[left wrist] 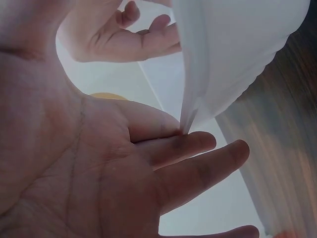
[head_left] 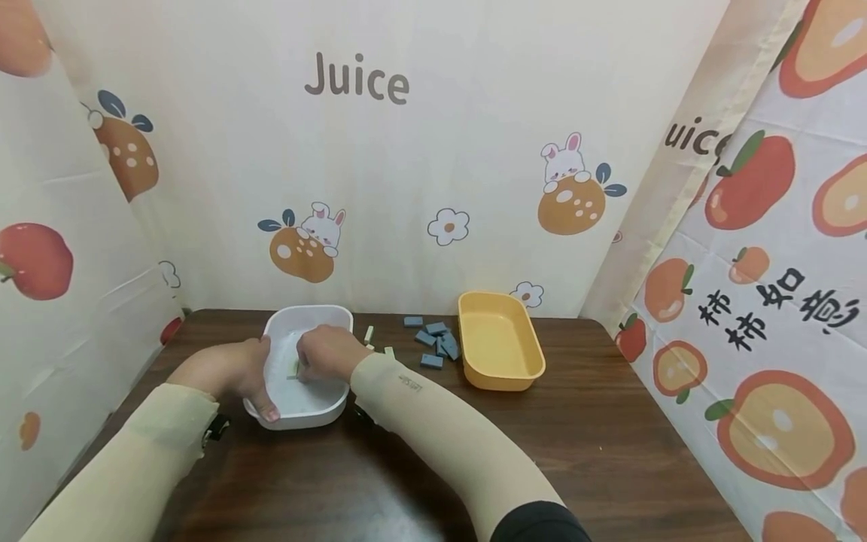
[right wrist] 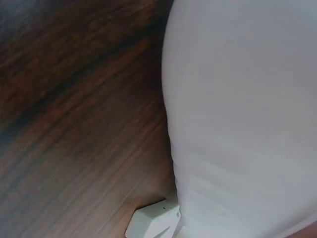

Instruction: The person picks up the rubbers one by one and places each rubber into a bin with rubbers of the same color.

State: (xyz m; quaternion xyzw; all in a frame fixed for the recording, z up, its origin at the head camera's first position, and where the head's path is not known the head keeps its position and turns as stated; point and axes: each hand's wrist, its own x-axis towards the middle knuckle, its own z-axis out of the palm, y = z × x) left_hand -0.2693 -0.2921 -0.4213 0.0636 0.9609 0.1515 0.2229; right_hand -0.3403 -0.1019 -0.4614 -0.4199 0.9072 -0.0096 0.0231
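A white tub (head_left: 308, 418) stands at the left of the table. My left hand (head_left: 247, 373) holds its left side, with the thumb on the front rim; in the left wrist view, the index fingertip meets the rim and the other fingers reach outside, fairly straight. My right hand (head_left: 332, 354) is down inside the tub with curled fingers at a small pale green block (head_left: 293, 369), its fingertips partly hidden. Just right of the tub lie a few more pale green blocks (head_left: 369, 334). One pale block (right wrist: 153, 220) sits against the tub's wall in the right wrist view.
Several grey-blue blocks (head_left: 431, 361) lie loose at the back middle of the brown table (head_left: 609, 452). Beside them stands a yellow tub (head_left: 497, 339). A printed curtain (head_left: 420, 150) closes off the back and both sides.
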